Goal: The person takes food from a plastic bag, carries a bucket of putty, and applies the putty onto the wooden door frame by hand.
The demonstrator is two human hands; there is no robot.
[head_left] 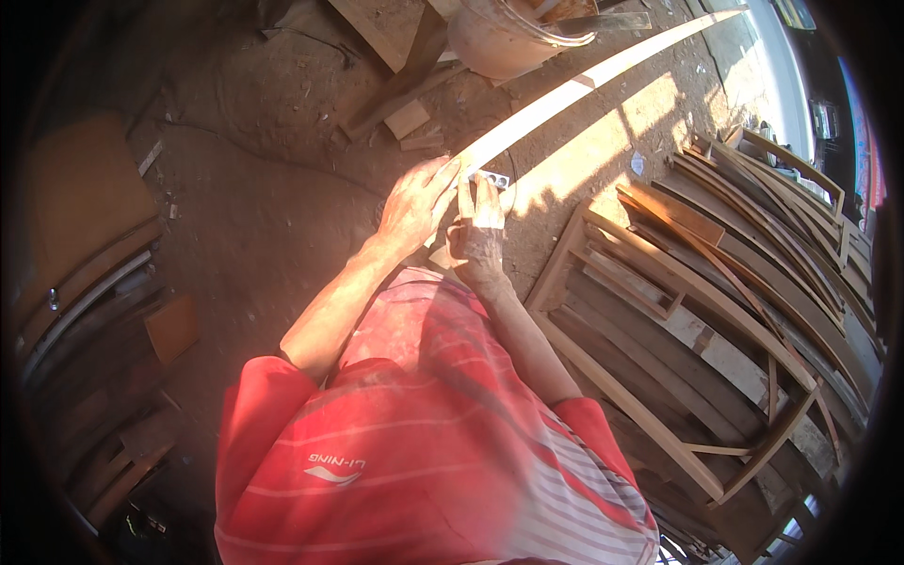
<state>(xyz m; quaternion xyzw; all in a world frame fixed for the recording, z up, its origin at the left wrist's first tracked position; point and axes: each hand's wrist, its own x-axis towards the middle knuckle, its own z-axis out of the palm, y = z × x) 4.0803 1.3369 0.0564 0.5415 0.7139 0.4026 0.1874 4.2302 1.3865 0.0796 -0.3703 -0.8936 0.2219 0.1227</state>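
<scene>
A long, pale wooden strip (551,99) stretches from my hands to the far right, brightly lit by the sun. My left hand (411,202) is closed on its near end, with the fingers pressed against the wood. Right beside it, my right hand (477,243) has its fingers bent around the end of the strip. A small silvery metal plate with dark round holes (493,179) shows at the right fingertips; its exact kind is unclear. My palms hide the very end of the strip.
A whitish bucket (494,42) stands at the far side, near wood offcuts (407,119) on the dirt floor. Wooden frames (702,447) and stacked boards (753,231) fill the right side. Brown panels (89,202) lie at the left, and a thin cable crosses the floor.
</scene>
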